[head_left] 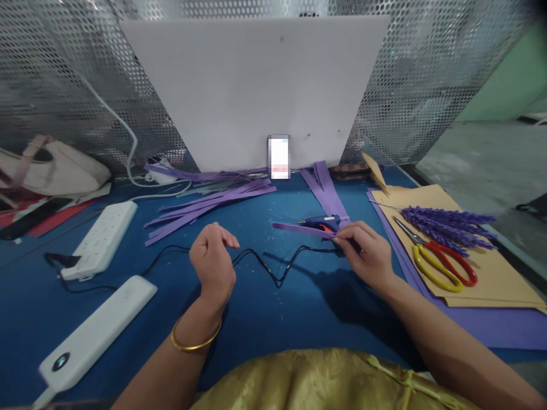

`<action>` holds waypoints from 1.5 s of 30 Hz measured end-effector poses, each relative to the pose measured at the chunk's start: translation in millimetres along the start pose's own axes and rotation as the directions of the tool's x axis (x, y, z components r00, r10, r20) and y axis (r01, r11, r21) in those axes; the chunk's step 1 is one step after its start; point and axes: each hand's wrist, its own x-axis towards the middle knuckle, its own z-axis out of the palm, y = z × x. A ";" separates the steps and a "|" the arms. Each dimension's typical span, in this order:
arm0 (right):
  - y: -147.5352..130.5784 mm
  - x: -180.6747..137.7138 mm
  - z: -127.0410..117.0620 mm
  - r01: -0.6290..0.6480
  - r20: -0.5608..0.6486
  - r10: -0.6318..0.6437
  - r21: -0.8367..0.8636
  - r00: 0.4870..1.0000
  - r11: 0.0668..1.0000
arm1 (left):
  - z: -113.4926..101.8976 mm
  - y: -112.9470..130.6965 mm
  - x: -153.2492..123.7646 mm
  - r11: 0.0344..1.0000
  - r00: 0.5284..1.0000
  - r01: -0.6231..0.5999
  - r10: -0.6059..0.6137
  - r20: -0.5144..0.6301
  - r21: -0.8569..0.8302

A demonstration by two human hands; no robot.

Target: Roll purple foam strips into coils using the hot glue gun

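Between the thumb and fingers of my right hand (367,253) is a narrow purple paper strip (299,229), pinched at its right end and pointing left above the table. Just behind that strip lies a blue glue gun (321,221), partly covered by it; its black cord (278,280) zigzags left across the table. My left hand (213,259) hovers over this cord, apart from the strip, with its fingers curled inward. The inside of that hand is hidden, so what it holds, if anything, cannot be seen.
Purple strips (213,202) lie at the back. Scissors (440,259) and purple flower stems (444,222) rest on tan sheets (499,279) at right. At left are a power strip (102,236), a long white device (98,330) and a bag (64,165). A phone (280,156) stands against a white board (265,85).
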 end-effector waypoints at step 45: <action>-30.1 -19.2 24.6 -0.137 0.214 0.066 0.338 0.975 0.931 | 27.5 -1.5 -56.5 0.566 0.593 0.790 -0.607 0.529 -0.236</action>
